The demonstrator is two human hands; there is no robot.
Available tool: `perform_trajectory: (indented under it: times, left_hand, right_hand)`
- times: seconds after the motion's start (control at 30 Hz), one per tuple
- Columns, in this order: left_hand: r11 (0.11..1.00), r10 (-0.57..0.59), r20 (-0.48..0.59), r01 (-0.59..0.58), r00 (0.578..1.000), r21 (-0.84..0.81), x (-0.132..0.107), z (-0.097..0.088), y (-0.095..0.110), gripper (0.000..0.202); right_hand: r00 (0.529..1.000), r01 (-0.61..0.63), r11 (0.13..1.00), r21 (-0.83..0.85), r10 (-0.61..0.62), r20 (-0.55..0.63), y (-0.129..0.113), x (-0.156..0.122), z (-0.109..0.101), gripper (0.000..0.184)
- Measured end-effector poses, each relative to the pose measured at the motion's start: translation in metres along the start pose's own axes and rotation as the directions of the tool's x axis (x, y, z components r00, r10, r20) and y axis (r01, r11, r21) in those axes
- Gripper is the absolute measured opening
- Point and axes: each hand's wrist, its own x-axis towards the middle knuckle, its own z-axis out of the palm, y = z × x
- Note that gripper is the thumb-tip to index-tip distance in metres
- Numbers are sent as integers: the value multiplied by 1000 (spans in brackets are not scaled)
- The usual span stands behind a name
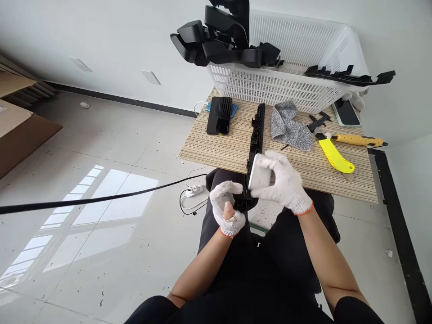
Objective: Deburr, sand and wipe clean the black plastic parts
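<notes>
My right hand (285,184), in a white knit glove with an orange cuff, grips a white rounded rectangular block (260,176) between thumb and fingers. Under and beside the block runs a long black plastic trim piece (257,135), which lies across the board and reaches down over my lap. At its lower, ribbed end is my left hand (227,209), gloved with a bare thumb. Its fingers curl about the left edge of that end; their exact contact is partly hidden.
On the striped board (219,150) lie a black phone-like device (219,116), a grey knit glove (290,126), a yellow-handled knife (335,155), black calipers (319,121), a yellow tool (354,140) and a phone (346,112). Behind stands a white basket (270,83) with black parts. A cable (111,196) crosses left.
</notes>
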Motion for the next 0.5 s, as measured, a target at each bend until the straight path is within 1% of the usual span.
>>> perform_trajectory:
  times: [0.03,0.07,0.13,0.17,0.27,0.3,0.37,0.4,0.5]
  left_hand:
    - [1000,-5,-8,6,1000,12,0,0,0,36]
    - [1000,-11,-12,11,1000,13,0,0,1,36]
    - [1000,-16,-2,16,1000,-16,1,1,2,36]
    - [999,-18,1,18,1000,-28,1,1,2,36]
    - [999,-47,-9,47,999,-18,2,1,4,35]
    - [998,-55,-15,55,998,-10,2,1,4,35]
    - [999,-54,-16,54,998,-8,2,1,4,36]
    - [999,-50,-13,50,999,-12,1,1,4,36]
    - [999,-47,-11,46,999,-17,1,1,3,36]
  right_hand:
    - [1000,15,1000,0,-15,26,0,0,0,81]
    - [1000,3,1000,-4,-3,15,0,0,-1,81]
    - [996,-63,998,-6,63,-62,1,0,-1,83]
    - [995,-71,997,-1,71,-70,1,0,-2,84]
    - [1000,-13,1000,13,13,16,1,-1,-2,82]
    - [1000,-25,1000,10,25,2,2,-1,-2,81]
    - [994,-78,997,18,79,-81,3,-1,-2,82]
    - [993,-77,997,29,80,-91,3,-1,-2,82]
    - [1000,-10,999,38,11,-20,3,-1,-1,79]
